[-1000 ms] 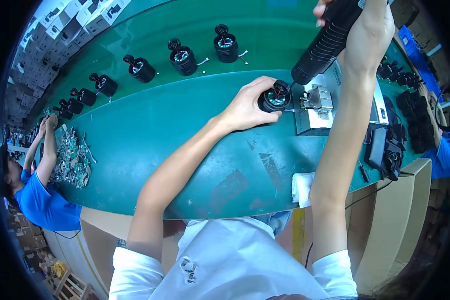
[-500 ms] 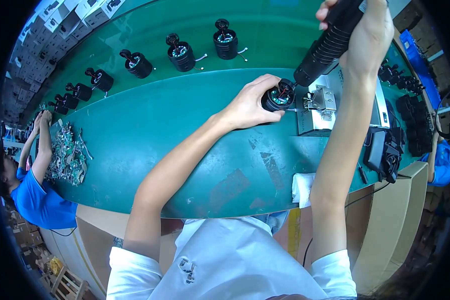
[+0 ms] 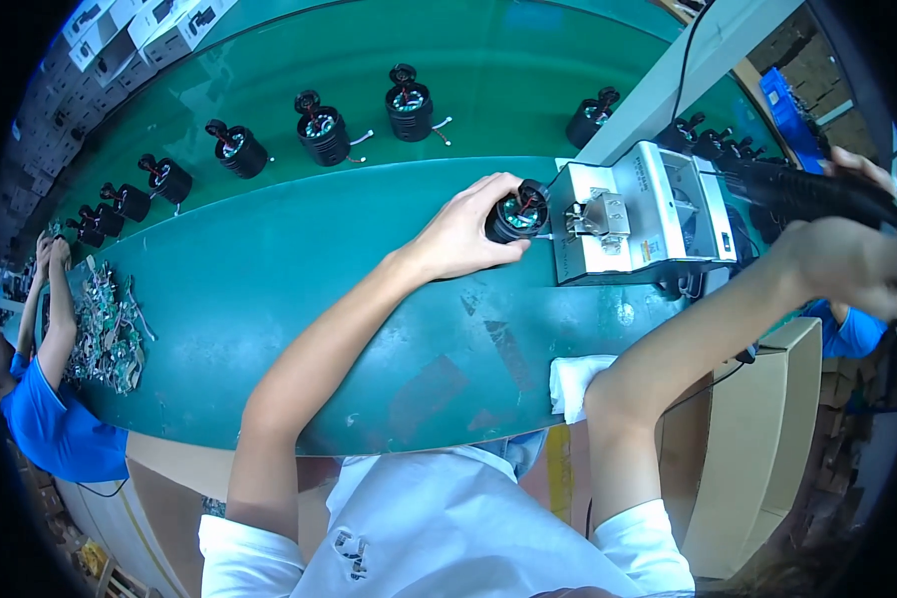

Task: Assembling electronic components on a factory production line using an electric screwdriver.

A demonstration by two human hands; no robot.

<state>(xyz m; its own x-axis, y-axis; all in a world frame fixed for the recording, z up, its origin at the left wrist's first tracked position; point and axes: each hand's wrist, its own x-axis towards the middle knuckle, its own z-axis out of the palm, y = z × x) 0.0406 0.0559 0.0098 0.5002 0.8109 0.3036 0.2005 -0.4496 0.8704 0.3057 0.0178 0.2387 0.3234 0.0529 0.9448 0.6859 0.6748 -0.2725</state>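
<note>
My left hand (image 3: pixel 458 234) is wrapped round a black cylindrical housing (image 3: pixel 508 221) standing on the green table, its open top showing a small circuit board and red and black wires. A short white connector lead reaches from it toward a silver screw feeder (image 3: pixel 640 251). Out at the right, past the feeder, my right hand (image 3: pixel 847 261) grips a black electric screwdriver (image 3: pixel 792 191). Its thin bit points left, above the feeder's right part. Motion smears the right hand, and the tool's rear end is partly cut off in the dark rim.
Several similar housings (image 3: pixel 324 138) line the green belt (image 3: pixel 488 90) beyond the table. At left, a co-worker in blue (image 3: pixel 65 419) works beside a pile of circuit boards (image 3: pixel 110 329). A white cloth (image 3: pixel 570 384) lies by my right forearm; a cardboard box (image 3: pixel 757 448) stands lower right.
The screwdriver has swung from beside the housing far out to the right with my right hand. My left hand still holds the housing. The whole view has shifted somewhat.
</note>
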